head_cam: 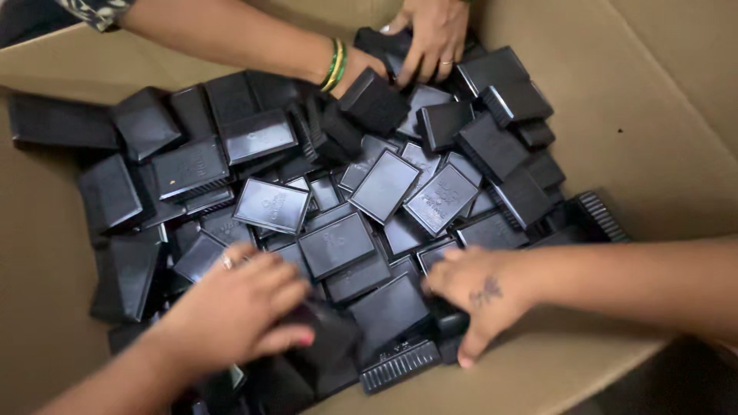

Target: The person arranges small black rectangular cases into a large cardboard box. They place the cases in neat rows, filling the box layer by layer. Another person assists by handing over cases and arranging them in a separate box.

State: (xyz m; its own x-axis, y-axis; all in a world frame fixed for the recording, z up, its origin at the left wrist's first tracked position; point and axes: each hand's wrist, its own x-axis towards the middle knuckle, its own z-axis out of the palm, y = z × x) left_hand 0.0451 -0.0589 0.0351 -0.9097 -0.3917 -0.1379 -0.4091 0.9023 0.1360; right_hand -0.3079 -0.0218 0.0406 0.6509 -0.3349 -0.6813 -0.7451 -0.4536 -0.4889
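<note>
- Left hand (pixel 238 307): lies palm down on the pile at the lower left. The fingers are spread and slightly curled over a black plastic case (pixel 327 338), pressing on its top face. The grip is released: nothing is enclosed. A ring shows on one finger.
- Right hand (pixel 477 296): lies palm down at the lower right of the pile. Its fingers are bent over the edge of a black case (pixel 388 311), and the thumb points down to the box floor beside a ribbed black piece (pixel 400 365). Whether the fingers clench a case cannot be told, as the fingertips are hidden among the parts. A small dark mark shows on the back of the hand.
- Between the two hands: flat rectangular black cases (pixel 336 244) lie face up, overlapping one another, each with a glossy framed top.
- Pile: the black cases fill the middle of the cardboard box (pixel 653 115), stacked loosely at many angles, some flat, some on edge. Ribbed undersides show on several, one at the right edge of the pile (pixel 600 215).
- Far side: a co-worker's hand (pixel 430 38) rests on cases at the top of the pile, a ring on one finger. A second forearm of that person, wearing green and gold bangles (pixel 335 65), crosses from the upper left, with its hand partly hidden behind a tilted black case (pixel 374 100).
- Box: brown walls rise on the right and left; bare box floor shows at the lower right.
</note>
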